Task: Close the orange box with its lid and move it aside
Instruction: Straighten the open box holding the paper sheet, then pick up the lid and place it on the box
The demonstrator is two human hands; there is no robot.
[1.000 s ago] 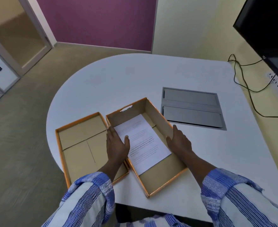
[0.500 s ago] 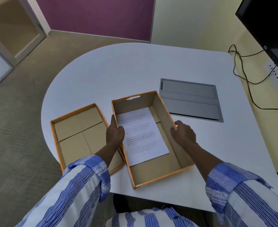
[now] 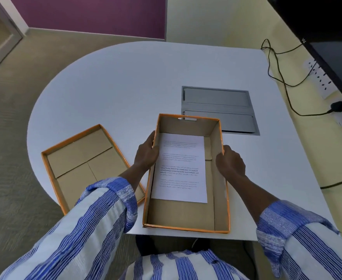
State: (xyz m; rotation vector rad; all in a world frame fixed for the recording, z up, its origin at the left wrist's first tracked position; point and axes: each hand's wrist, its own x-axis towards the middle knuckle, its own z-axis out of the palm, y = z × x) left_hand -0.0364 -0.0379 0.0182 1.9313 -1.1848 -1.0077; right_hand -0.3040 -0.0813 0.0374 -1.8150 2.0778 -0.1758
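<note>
Nearest the camera, blue-and-white striped sleeves (image 3: pixel 97 217), both cuffs turned back over the forearms. Between the forearms, open orange-edged brown cardboard box (image 3: pixel 220 178), long axis running away from the viewer, near end at or just past the front edge of the white round-ended table (image 3: pixel 109 89); whether resting on the table or lifted clear, not determinable. Inside, flat on the box floor toward the far end, white printed paper sheet (image 3: pixel 181 168). Clasped on the box's left wall, left hand (image 3: pixel 146 153), fingers curled along the outside, thumb hooked over the rim into the box. Clasped on the right wall, right hand (image 3: pixel 229 162), fingers bent over the rim, palm against the outer face. Left of the box and not touching it, shallow orange-edged cardboard lid (image 3: pixel 81 158), inner side up, turned at an angle to the box, partly covered by the left sleeve. Beyond the box's far right corner, grey metal rectangular hatch (image 3: pixel 218 107) set flush in the tabletop. Farthest right, black cable (image 3: pixel 287 85) and white power strip (image 3: pixel 320 79) along the yellow wall, below the dark screen (image 3: pixel 327 33).
</note>
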